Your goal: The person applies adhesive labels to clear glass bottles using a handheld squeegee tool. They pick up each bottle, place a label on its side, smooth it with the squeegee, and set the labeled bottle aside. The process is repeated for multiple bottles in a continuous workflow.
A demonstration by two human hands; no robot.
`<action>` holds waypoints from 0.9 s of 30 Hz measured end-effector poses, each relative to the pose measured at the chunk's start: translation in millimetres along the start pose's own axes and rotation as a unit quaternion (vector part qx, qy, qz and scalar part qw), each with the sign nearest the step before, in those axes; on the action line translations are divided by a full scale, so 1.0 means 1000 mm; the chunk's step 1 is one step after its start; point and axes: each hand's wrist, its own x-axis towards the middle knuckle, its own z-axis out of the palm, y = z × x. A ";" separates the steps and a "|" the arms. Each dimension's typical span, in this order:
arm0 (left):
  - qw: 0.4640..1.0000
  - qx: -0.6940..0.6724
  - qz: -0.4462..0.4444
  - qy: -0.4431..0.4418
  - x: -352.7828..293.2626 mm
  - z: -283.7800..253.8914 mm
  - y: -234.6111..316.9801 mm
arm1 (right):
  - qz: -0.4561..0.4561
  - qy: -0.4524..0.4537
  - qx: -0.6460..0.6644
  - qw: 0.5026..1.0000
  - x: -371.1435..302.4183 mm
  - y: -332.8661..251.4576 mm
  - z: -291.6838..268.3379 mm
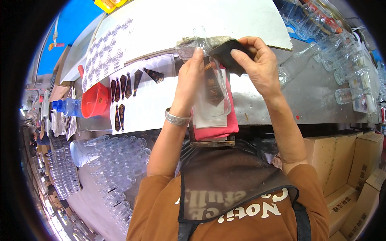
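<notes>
Clear bottle was upper centre of frame, probably slick, breakable glass, so I'd have held its sides. Right hand was pinched on a likely bendy black pad; left hand had fingers hidden, couldn't tell its grip.

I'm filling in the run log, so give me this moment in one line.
left hand: holding clear bottle | right hand: holding flat black pad | bottle: lying over pink cloth, dark label showing

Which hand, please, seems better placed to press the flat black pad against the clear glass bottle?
Probably the right hand: it holds the pad near the bottle; the left hand has none.
</notes>
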 end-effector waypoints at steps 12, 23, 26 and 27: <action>0.996 -0.061 -0.039 -0.043 0.005 -0.012 -0.011 | -0.208 -0.192 -0.142 0.948 -0.014 -0.018 -0.009; 0.972 -0.220 -0.064 -0.060 0.000 -0.007 0.003 | -0.385 -0.207 -0.320 0.841 -0.012 -0.043 0.015; 0.979 -0.176 -0.088 -0.054 0.006 -0.016 -0.005 | -0.337 -0.333 -0.262 0.840 -0.058 -0.055 0.019; 0.977 -0.184 -0.096 -0.058 0.006 -0.016 -0.006 | -0.326 -0.345 -0.256 0.842 -0.066 -0.059 0.020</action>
